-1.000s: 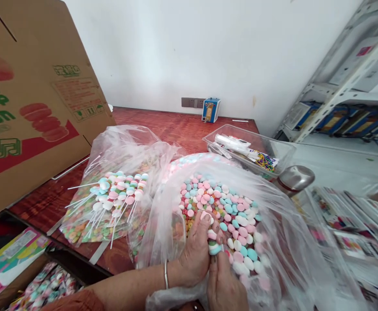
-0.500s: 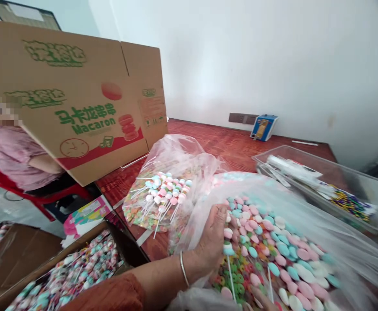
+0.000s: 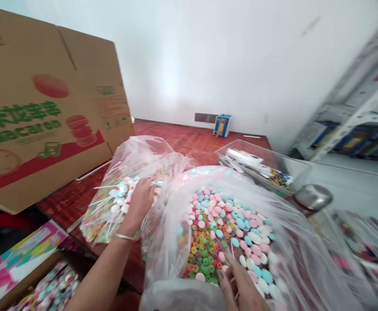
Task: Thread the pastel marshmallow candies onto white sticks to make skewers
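Note:
My left hand (image 3: 142, 198) rests over a pile of candy skewers (image 3: 121, 196), pastel discs on white sticks, lying on a clear bag of ring candies (image 3: 95, 229). Its fingers are bent, and what lies under them is hidden. Inside the wide-open plastic bag (image 3: 166, 259), my right hand (image 3: 242, 285) is closed low among the sweets, a thin white stick (image 3: 232, 249) rising from its fingertips. Around it are pink, blue and white candy discs (image 3: 255, 239) and small green, orange and red gummy rings (image 3: 205, 252).
A large printed cardboard box (image 3: 88, 103) stands at the left. Below it, another box holds wrapped sweets (image 3: 53, 287). A clear plastic bin (image 3: 292, 170) with sticks and packets sits at the right, beside a metal container (image 3: 313, 196). A blue box (image 3: 222, 125) stands by the wall.
My left hand has moved left, from the open bag with a candy skewer to the skewer pile. My right hand stays in the bag. The view has turned right, bringing shelves into sight.

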A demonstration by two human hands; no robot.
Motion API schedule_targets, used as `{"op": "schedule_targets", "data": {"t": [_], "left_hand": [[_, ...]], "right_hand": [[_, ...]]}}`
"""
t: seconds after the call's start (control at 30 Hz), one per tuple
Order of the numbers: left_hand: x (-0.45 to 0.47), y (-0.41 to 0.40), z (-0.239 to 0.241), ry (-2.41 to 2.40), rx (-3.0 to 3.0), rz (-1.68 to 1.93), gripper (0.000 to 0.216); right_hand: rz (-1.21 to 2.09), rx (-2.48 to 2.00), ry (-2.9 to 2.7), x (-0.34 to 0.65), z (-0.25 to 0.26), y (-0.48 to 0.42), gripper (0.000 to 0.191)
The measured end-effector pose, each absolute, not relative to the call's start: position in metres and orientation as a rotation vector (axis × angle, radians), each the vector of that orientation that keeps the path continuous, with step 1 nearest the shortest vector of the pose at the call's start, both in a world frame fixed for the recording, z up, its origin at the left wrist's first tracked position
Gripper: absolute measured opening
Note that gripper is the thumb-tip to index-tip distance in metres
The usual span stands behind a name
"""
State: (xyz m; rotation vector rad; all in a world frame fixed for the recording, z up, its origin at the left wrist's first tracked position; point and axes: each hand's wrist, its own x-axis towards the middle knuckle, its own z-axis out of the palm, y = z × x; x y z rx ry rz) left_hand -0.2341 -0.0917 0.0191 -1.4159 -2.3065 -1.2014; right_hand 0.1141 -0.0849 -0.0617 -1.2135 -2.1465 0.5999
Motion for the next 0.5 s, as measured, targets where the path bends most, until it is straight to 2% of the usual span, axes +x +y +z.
{"op": "schedule_targets", "data": {"t": [0.13, 0.27, 0.3, 0.43, 0.5], "left_hand": [[-0.202, -0.074, 0.033, -2.093, -1.526, -1.123, 0.032], [-0.175, -0.015, 0.042, -2.125, -1.845, -0.798, 0.075], [-0.173, 0.002, 0.043, -2.193, -1.883, -0.752, 0.074], [-0.178, 0.056, 0.054, -2.428, -1.969, -0.795, 0.022], [-0.184, 0.068, 0.066, -2.425, -1.958, -0.871, 0.021]], "right_hand": [[0.346, -1.323, -2.268, 0.121, -0.036, -0.057, 0.040], [0.206, -1.417, -2.546, 0.106, 0.008, -0.003, 0.034], [0.219, -1.394, -2.590, 0.100, 0.017, 0.013, 0.032], [0.213, -1.434, -2.560, 0.081, 0.050, 0.074, 0.030], [0.180, -1.472, -2.497, 0.081, 0.066, 0.095, 0.026]]}}
